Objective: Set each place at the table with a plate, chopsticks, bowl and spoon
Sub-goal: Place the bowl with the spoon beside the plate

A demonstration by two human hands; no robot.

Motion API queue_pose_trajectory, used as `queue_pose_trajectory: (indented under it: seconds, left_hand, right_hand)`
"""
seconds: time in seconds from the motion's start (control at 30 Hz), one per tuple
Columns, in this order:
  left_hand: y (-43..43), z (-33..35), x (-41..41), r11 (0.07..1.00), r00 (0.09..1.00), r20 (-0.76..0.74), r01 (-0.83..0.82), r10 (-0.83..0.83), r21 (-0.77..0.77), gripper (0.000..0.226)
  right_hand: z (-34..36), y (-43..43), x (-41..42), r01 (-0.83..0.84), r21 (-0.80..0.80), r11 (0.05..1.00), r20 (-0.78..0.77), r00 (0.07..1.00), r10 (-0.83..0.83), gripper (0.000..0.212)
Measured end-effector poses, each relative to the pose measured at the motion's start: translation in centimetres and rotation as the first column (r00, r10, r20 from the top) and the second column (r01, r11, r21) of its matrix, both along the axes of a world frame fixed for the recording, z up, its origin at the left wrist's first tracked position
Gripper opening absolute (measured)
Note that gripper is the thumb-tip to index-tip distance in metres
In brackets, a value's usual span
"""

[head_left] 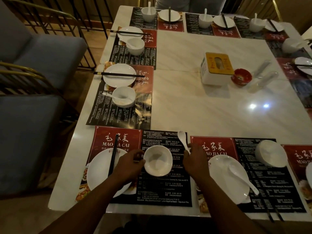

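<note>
At the near-left place a white plate (99,171) lies on a red and black placemat with black chopsticks (113,154) across it. Beside it stands a white bowl (157,160); my left hand (129,163) grips its left rim. My right hand (194,159) pinches the handle of a white spoon (182,138), whose scoop points away, just right of the bowl. The place to the right has a plate (222,176) with a spoon (243,178) lying on it, an upturned bowl (270,152) and chopsticks (274,215) at the table edge.
Set places with plate, chopsticks, bowl and spoon line the left side (119,76) and far side (168,15). A tissue box (215,69) and red dish (241,76) stand mid-table. Blue chairs (33,53) stand to the left. A person stands beyond the far edge.
</note>
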State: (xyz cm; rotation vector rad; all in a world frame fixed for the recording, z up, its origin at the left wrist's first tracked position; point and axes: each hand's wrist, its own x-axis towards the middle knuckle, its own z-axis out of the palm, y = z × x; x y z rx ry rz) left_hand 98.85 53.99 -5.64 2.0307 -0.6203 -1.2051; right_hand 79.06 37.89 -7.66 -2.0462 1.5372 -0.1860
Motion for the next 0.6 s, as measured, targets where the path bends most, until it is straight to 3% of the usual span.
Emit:
queue_pose_trajectory:
  seconds: [0.13,0.33,0.4,0.5,0.6]
  left_hand:
    - [-0.6,0.5,0.7,0.999,0.996,0.078,-0.035,0.036,-0.011,0.037]
    - [-0.5,0.6,0.9,0.995,0.985,0.143,-0.092,0.096,-0.032,0.032]
    - [-0.4,0.5,0.7,0.994,0.986,0.130,-0.100,0.104,-0.034,0.032]
    - [-0.5,0.7,0.4,0.994,0.991,0.084,-0.100,0.103,-0.041,0.030]
    - [-0.5,0.7,0.3,0.998,0.993,0.103,-0.053,0.057,-0.040,0.031]
  right_hand:
    - [-0.9,-2.1,0.1,-0.115,0.032,0.993,-0.175,0.977,0.119,0.025]
    - [-1.0,-2.7,0.7,-0.084,0.116,0.990,-0.225,0.968,0.108,0.018]
    - [-0.1,-2.7,0.7,-0.039,0.198,0.979,-0.160,0.985,0.071,0.013]
    - [2.7,-1.8,0.4,0.053,0.361,0.931,0.107,0.990,-0.097,0.015]
    - [5.6,0.7,0.1,-0.010,0.481,0.877,0.244,0.962,-0.122,0.013]
